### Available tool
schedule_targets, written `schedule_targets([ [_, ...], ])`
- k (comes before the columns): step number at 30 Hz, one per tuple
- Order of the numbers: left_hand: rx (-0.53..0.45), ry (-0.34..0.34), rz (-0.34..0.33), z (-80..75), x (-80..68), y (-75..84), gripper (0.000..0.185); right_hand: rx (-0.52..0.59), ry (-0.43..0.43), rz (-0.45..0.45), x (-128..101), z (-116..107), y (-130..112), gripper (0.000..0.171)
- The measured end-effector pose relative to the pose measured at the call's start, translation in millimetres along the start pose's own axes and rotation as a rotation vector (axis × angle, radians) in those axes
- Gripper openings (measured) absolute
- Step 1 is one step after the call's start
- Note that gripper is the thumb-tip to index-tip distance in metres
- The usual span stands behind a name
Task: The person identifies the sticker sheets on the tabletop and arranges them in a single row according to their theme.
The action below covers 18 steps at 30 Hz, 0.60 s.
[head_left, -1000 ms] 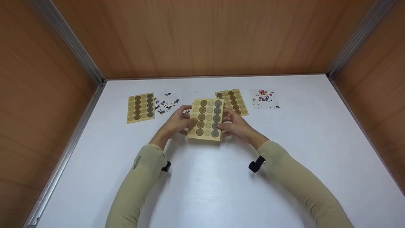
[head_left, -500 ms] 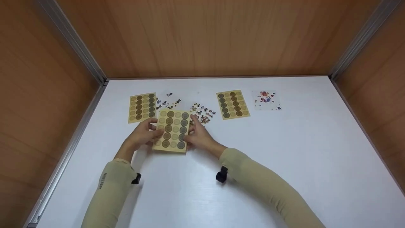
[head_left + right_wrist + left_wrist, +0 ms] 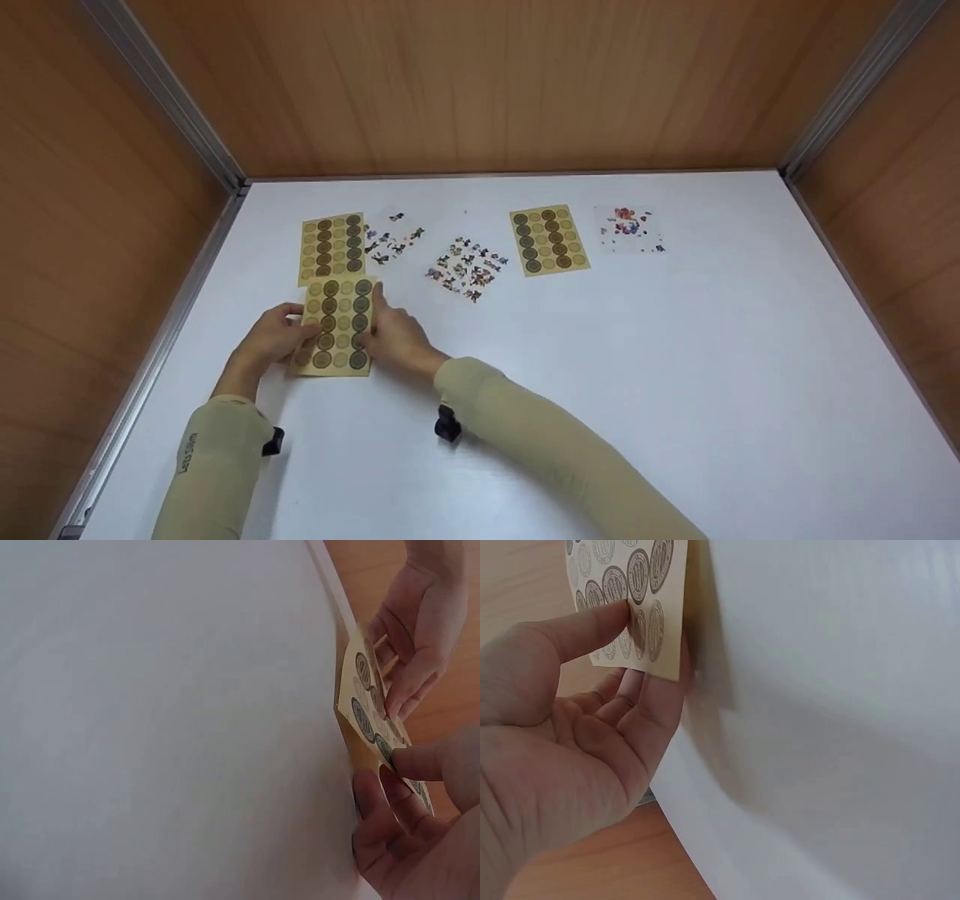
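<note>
A tan sticker sheet (image 3: 344,322) with rows of round seal-like prints is held between both hands at the left of the table. My left hand (image 3: 271,337) pinches its left edge, thumb on the printed face and fingers behind, as the left wrist view shows. On the opposite edge my right hand (image 3: 397,334) grips the sheet the same way, its index finger along the side. In the right wrist view the sticker sheet (image 3: 369,701) is tilted, close over the table. Its top edge overlaps a similar sticker sheet (image 3: 331,244) lying behind it in the head view.
Further right lies another tan sticker sheet (image 3: 550,240). Clear sheets with small colourful stickers lie about: one beside the left sheet (image 3: 391,244), one in the middle (image 3: 466,268), one at the right (image 3: 628,229). Wooden panels (image 3: 480,90) wall the white table (image 3: 600,390) at back and sides.
Both hands have carried the sticker sheet leftward and slightly nearer to me, from the table's middle to in front of the left sheet. The clear sticker sheet in the middle is now uncovered.
</note>
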<state>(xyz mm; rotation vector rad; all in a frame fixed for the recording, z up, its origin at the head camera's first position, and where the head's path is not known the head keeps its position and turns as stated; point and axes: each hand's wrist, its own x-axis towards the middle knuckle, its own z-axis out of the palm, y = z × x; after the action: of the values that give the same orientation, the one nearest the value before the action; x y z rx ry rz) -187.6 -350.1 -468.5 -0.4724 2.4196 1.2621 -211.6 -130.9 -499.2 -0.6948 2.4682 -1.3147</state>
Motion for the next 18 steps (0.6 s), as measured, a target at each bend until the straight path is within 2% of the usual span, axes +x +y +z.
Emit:
schedule_targets([
  [5, 0.018, 0.055, -0.048, -7.3, -7.2, -11.5, 0.061, -0.217, 0.016, 0.006, 0, 25, -11, 0.094],
  [7, 0.042, 0.076, -0.044, -8.7, -9.7, -15.8, 0.061, -0.321, 0.017, 0.023, 0, 32, -15, 0.093],
  [10, 0.090, 0.105, -0.044, -10.6, -11.2, -21.7, 0.061, -0.410, 0.001, 0.051, 0, 42, -21, 0.092],
  [14, 0.119, 0.132, -0.064, -13.7, -11.5, -27.5, 0.062, -0.420, -0.012, 0.082, -1, 51, -28, 0.094],
  [18, 0.103, 0.159, -0.080, -15.4, -10.1, -28.2, 0.063, -0.427, -0.005, 0.098, 1, 55, -32, 0.095],
])
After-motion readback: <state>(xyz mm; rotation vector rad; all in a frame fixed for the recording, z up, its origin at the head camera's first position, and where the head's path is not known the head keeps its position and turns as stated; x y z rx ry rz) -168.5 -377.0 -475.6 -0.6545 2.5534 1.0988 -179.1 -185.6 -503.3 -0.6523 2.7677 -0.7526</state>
